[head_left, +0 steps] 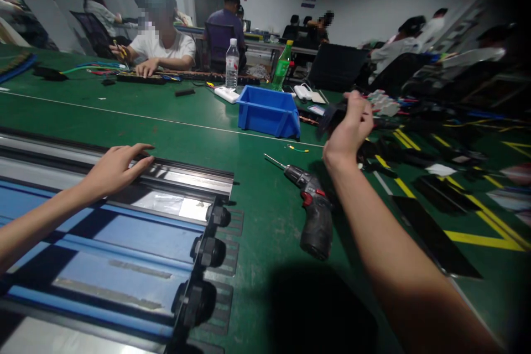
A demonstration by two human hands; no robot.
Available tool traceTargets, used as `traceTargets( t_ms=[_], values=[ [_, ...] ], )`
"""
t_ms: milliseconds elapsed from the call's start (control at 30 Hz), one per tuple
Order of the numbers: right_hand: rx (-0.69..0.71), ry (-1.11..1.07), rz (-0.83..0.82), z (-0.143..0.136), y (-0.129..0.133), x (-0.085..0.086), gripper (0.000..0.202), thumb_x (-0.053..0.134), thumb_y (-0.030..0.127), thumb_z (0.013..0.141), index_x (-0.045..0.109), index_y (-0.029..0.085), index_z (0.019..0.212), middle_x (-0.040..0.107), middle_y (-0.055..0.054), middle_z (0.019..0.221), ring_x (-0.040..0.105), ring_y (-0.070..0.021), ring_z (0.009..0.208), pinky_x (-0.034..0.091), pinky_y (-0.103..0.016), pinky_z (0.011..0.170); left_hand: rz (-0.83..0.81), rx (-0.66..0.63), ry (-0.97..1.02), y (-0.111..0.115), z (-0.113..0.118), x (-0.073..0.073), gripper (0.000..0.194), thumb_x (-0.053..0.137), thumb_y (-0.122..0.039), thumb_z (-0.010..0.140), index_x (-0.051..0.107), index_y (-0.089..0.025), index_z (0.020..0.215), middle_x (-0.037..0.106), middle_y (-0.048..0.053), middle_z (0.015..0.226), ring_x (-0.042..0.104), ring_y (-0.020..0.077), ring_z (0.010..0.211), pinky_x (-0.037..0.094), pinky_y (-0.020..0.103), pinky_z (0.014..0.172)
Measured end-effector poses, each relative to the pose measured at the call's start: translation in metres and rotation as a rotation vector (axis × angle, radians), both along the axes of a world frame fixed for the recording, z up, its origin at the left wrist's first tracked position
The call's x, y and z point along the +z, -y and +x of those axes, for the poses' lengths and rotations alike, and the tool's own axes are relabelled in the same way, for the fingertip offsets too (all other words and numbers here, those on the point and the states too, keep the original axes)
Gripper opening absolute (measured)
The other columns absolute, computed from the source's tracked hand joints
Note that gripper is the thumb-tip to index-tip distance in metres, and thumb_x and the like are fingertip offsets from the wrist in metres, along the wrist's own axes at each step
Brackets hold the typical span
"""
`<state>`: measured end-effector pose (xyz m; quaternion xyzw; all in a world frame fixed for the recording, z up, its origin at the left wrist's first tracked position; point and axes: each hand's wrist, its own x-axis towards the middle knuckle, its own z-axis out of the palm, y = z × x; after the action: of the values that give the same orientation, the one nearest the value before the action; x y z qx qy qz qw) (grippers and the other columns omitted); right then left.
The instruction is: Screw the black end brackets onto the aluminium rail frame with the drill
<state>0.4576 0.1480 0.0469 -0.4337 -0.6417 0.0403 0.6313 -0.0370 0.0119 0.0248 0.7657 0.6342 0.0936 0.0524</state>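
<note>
My left hand rests on the upper rail of a long blue and silver metal panel, its fingers apart and nothing held. Black knobs and slotted brackets line the panel's right end. Raised over the table at the right, my right hand has its fingers curled round a dark object, which is blurred and partly hidden. A black and red power drill lies on the green table between my hands, its long bit towards the upper left. Behind the drill is a blue bin.
Two bottles, one clear and one green, stand behind the bin. Dark parts and yellow tape lines cover the right side. A small green wire lies near the bin. Across the table a person handles wires.
</note>
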Motion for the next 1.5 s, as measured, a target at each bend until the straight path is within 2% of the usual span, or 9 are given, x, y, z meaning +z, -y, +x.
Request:
traceTargets(
  t_ms=[167, 333, 533, 667, 833, 1033, 1133, 1333, 1500],
  values=[
    [0.066, -0.031, -0.033, -0.078, 0.089, -0.007, 0.03, 0.055, 0.045, 0.099, 0.066, 0.02, 0.111, 0.068, -0.006, 0.102, 0.064, -0.0219, 0.093, 0.051, -0.038, 0.084, 0.023, -0.011, 0.005, -0.004, -0.005, -0.006, 0.059, 0.034, -0.054, 0.102, 0.054, -0.012, 0.138, 0.067, 0.012, 0.127, 0.059, 0.0257, 0.104, 0.039, 0.035, 0.098],
    [0.335, 0.291, -0.345, -0.09, 0.136, -0.032, 0.049, 0.083, 0.048, 0.079, 0.065, 0.024, 0.117, 0.07, -0.005, 0.109, 0.067, -0.0253, 0.102, 0.052, -0.04, 0.09, 0.023, -0.012, -0.004, -0.006, -0.006, -0.008, 0.059, 0.035, -0.054, 0.102, 0.055, -0.012, 0.137, 0.069, 0.012, 0.123, 0.06, 0.0257, 0.102, 0.041, 0.035, 0.095],
    [0.412, 0.537, -0.471, -0.084, 0.136, -0.032, 0.067, 0.083, 0.054, 0.077, 0.061, 0.018, 0.128, 0.068, -0.01, 0.115, 0.066, -0.0276, 0.108, 0.051, -0.041, 0.095, 0.024, -0.048, -0.007, -0.005, -0.004, -0.004, 0.055, 0.037, -0.051, 0.103, 0.054, -0.011, 0.136, 0.065, 0.013, 0.129, 0.058, 0.0279, 0.117, 0.04, 0.039, 0.104],
    [0.534, 0.699, -0.593, -0.09, 0.128, -0.031, 0.054, 0.082, 0.042, 0.081, 0.065, 0.015, 0.124, 0.068, -0.011, 0.112, 0.065, -0.0271, 0.104, 0.051, -0.04, 0.094, 0.087, -0.198, -0.005, -0.009, 0.01, -0.001, 0.047, 0.045, -0.05, 0.101, 0.058, -0.014, 0.128, 0.065, 0.014, 0.126, 0.057, 0.0284, 0.118, 0.043, 0.041, 0.104],
    [0.634, 0.747, -0.618, -0.094, 0.123, -0.04, 0.046, 0.08, 0.028, 0.083, 0.065, 0.017, 0.126, 0.069, -0.01, 0.111, 0.065, -0.0266, 0.105, 0.051, -0.039, 0.093, 0.061, -0.486, 0.055, -0.022, 0.069, 0.007, 0.039, 0.047, -0.046, 0.101, 0.059, -0.021, 0.128, 0.066, 0.011, 0.122, 0.06, 0.0258, 0.114, 0.046, 0.038, 0.099],
    [0.617, 0.699, -0.63, -0.082, 0.127, -0.048, 0.07, 0.073, 0.032, 0.088, 0.043, 0.014, 0.149, 0.062, -0.017, 0.138, 0.062, -0.0278, 0.121, 0.049, -0.041, 0.101, -0.064, -0.572, 0.178, -0.044, 0.132, 0.002, 0.041, 0.045, -0.05, 0.102, 0.063, -0.018, 0.12, 0.07, 0.009, 0.116, 0.065, 0.0227, 0.105, 0.048, 0.031, 0.089],
    [0.568, 0.684, -0.633, -0.077, 0.131, -0.05, 0.065, 0.072, 0.035, 0.088, 0.047, 0.015, 0.145, 0.064, -0.016, 0.134, 0.062, -0.0283, 0.119, 0.05, -0.042, 0.1, -0.132, -0.575, 0.184, -0.047, 0.138, -0.005, 0.043, 0.046, -0.052, 0.101, 0.066, -0.019, 0.117, 0.072, 0.007, 0.107, 0.067, 0.0214, 0.097, 0.048, 0.028, 0.081],
    [0.445, 0.791, -0.625, -0.081, 0.133, -0.053, 0.024, 0.068, 0.042, 0.091, 0.068, 0.02, 0.102, 0.067, -0.008, 0.096, 0.065, -0.0238, 0.088, 0.049, -0.036, 0.078, -0.183, -0.579, 0.167, -0.046, 0.134, -0.01, 0.041, 0.042, -0.049, 0.103, 0.071, -0.02, 0.105, 0.072, 0.004, 0.094, 0.065, 0.0184, 0.084, 0.044, 0.026, 0.073],
    [0.565, 0.697, -0.644, -0.089, 0.133, -0.051, 0.036, 0.069, 0.034, 0.093, 0.06, 0.02, 0.125, 0.068, -0.007, 0.101, 0.064, -0.0213, 0.089, 0.05, -0.033, 0.077, -0.194, -0.56, 0.161, -0.048, 0.134, -0.013, 0.04, 0.043, -0.05, 0.103, 0.07, -0.021, 0.104, 0.073, 0.003, 0.093, 0.065, 0.0186, 0.084, 0.043, 0.026, 0.073]
  ],
)
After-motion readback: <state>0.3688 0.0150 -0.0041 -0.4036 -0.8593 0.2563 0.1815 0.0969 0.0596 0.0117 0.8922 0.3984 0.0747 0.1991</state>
